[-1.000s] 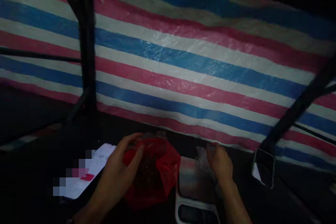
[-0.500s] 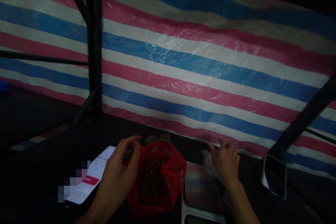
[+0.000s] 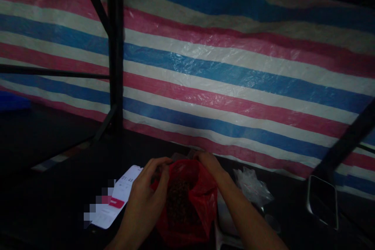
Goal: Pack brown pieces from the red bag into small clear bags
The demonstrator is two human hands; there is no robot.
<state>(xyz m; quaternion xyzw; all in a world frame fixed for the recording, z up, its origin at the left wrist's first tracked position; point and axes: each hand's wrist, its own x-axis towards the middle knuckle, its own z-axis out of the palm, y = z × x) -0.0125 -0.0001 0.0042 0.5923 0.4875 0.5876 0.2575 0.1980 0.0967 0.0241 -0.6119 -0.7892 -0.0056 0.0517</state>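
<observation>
A red plastic bag (image 3: 187, 238) stands with its mouth open, holding many small dark brown pieces (image 3: 181, 203) too dim to name. My left hand (image 3: 146, 195) curves round the bag's left rim, thumb on the inner side and fingers beyond. At the far right rim is my right hand (image 3: 209, 164), its fingers curled and partly hidden, beside small clear plastic packets (image 3: 179, 157) behind the bag. What those fingers pinch, if anything, is not visible. A crumpled heap of clear plastic bags (image 3: 253, 187) lies right of my right forearm.
A flat pale-rimmed device, seemingly a small scale (image 3: 227, 218), sits partly under my right forearm. Left lies a phone (image 3: 117, 199) with a lit screen; another dark phone (image 3: 322, 203) leans at the right. Black frame posts (image 3: 115, 54) and a striped plastic sheet (image 3: 228, 90) stand behind.
My right hand has moved left, from the clear plastic bags to the red bag's far rim. The left hand stays at the bag's left rim. The whole view has shifted slightly.
</observation>
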